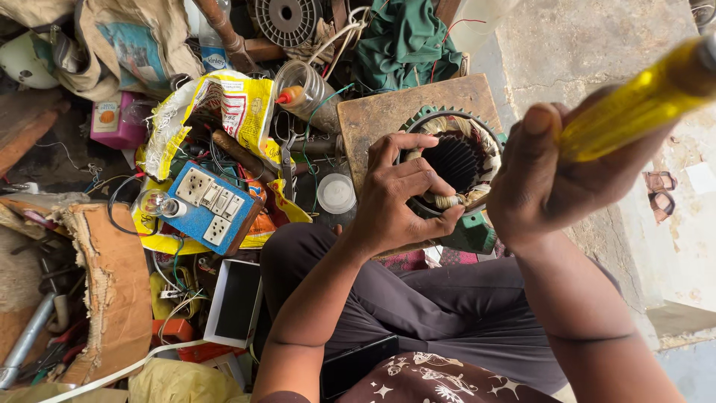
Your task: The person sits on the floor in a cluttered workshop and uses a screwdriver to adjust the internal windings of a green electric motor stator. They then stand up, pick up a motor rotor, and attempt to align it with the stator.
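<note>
A green motor stator with pale windings lies on a wooden board in front of my lap. My left hand rests on the stator's near rim, fingers curled around the windings and thumb under the edge. My right hand is raised close to the camera and grips a screwdriver by its clear yellow handle. The screwdriver's blade is hidden behind my right hand.
Clutter fills the floor at left: a blue switchboard with sockets, a yellow printed bag, a clear plastic jar, a wire spool, green cloth and torn cardboard. Bare concrete lies at right.
</note>
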